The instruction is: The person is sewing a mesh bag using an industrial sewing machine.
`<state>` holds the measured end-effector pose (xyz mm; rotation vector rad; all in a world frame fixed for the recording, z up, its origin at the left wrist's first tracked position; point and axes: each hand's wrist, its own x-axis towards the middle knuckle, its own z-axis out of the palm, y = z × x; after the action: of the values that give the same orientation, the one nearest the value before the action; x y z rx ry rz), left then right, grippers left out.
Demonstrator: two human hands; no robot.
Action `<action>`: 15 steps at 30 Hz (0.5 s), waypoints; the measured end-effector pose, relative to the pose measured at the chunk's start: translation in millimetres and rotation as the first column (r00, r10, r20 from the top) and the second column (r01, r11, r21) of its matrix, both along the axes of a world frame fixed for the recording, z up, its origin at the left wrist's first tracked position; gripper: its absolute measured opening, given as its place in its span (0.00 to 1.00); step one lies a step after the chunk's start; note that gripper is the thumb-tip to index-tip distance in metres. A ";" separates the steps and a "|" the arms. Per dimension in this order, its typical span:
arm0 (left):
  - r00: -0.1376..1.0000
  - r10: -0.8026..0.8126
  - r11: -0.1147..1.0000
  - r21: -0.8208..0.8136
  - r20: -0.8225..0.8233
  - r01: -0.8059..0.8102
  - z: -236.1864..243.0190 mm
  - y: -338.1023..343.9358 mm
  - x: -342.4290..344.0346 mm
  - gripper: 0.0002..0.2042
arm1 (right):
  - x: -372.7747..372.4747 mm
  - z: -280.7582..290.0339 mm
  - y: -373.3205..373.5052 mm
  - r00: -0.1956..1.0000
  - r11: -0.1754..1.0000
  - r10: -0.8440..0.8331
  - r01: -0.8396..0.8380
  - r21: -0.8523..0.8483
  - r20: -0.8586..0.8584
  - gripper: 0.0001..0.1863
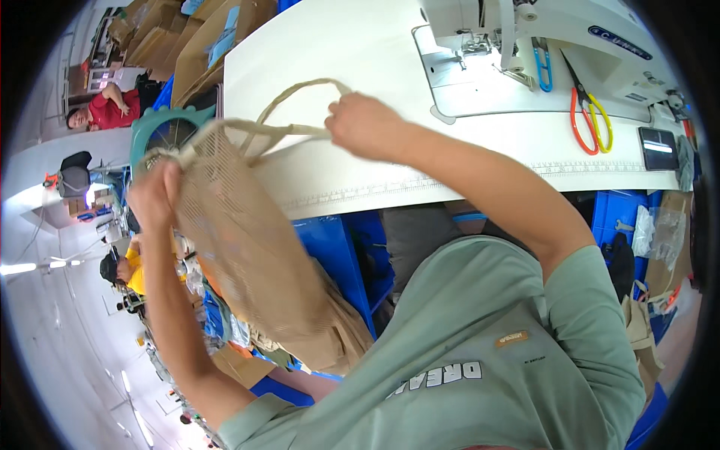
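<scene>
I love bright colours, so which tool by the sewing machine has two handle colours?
The scissors, with one red and one yellow handle; the smaller tool beside them is blue-handled.

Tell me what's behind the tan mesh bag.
Past the tan mesh bag, parts of the white table and a blue panel show. Whatever lies directly behind its body is covered and can't be seen.

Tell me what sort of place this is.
Most likely a sewing workshop: a sewing machine on the white worktable, red-and-yellow-handled scissors near it, and a beige mesh bag being held up.
</scene>
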<state>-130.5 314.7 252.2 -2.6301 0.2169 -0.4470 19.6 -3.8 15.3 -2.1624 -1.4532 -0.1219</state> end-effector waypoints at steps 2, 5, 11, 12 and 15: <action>0.977 0.146 0.959 0.266 -0.153 -0.102 33.3 29.0 39.9 0.22 | -46.9 4.6 20.2 0.973 0.995 0.098 -0.099 0.008 -0.210 0.15; 0.930 0.282 0.889 0.428 -0.236 -0.161 68.6 19.0 103.4 0.25 | -147.9 9.8 28.9 0.620 0.916 0.393 -0.324 0.235 -0.679 0.19; 0.937 -0.345 0.932 -0.135 -0.047 0.336 -42.1 -133.9 181.5 0.22 | -213.3 3.0 -63.0 0.019 0.667 0.519 -0.634 0.392 -0.855 0.23; 0.870 -0.492 0.855 -0.194 -0.013 0.480 -70.9 -159.7 182.7 0.21 | -195.9 2.4 -88.3 0.133 0.748 0.530 -0.538 0.388 -0.837 0.23; 0.780 -0.626 0.738 -0.333 -0.013 0.587 -118.4 -209.7 179.0 0.20 | -132.3 10.7 -164.0 0.440 0.956 0.157 -0.294 0.023 -0.884 0.23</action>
<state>48.5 105.0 133.8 -2.8475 1.1691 -0.5612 -112.6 -167.8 26.0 -1.5960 -1.0606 1.0939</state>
